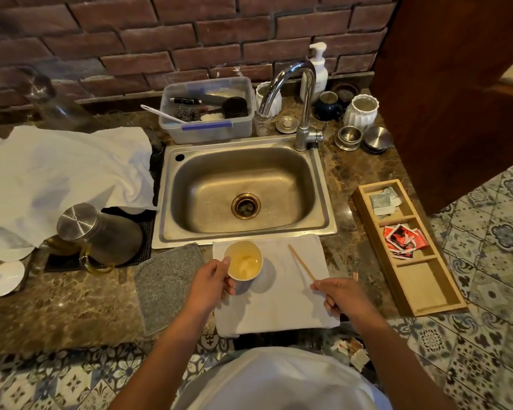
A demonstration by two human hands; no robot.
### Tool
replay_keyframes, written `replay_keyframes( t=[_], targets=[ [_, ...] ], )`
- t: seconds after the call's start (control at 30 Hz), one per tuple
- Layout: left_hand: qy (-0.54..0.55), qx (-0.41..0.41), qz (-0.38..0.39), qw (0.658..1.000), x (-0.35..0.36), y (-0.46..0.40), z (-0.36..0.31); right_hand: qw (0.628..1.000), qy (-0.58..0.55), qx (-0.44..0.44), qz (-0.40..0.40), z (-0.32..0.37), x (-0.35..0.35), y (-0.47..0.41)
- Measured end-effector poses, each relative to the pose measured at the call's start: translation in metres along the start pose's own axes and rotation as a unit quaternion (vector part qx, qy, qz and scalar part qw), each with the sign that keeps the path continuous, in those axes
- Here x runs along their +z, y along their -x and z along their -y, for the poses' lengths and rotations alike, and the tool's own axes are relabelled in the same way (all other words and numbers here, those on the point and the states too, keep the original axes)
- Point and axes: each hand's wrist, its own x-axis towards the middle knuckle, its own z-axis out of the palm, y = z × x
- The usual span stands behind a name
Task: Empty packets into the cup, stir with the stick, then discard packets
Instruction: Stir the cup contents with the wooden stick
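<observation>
Head view shows the left hand (212,281) with fingers wrapped around the cup (244,260), likely to keep it steady. It sits on a white cloth (279,306). The right hand (342,295) has fingers pinching the stick (302,262), which points up and away, not yet in the cup. Something pale lies inside the cup; what it is stays unclear. Packets (404,236) wait in a wooden tray (433,303) further right.

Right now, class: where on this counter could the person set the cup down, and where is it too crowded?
Free: the white towel between cup and stick; the grey mat left of it; the tray's empty near compartment. Crowded: behind the sink, around the faucet, and the left side under the cloth and kettle.
</observation>
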Motion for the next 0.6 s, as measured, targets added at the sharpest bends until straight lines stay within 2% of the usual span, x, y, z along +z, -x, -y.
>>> replay_keyframes(
  t=[0.23, 0.33, 0.6],
  targets=[
    [-0.006, -0.003, -0.009, 1.0, 0.001, 0.001, -0.002, 0.995, 0.067, 0.053, -0.047, -0.004, 0.01, -0.011],
    [0.003, 0.003, -0.007, 1.0, 0.001, 0.003, -0.004, 0.989, 0.124, 0.057, -0.061, -0.01, 0.014, -0.018],
    [0.012, 0.002, -0.004, 1.0, -0.001, 0.007, -0.004, 0.978, 0.18, 0.062, -0.082, -0.024, 0.018, -0.024]
  ],
)
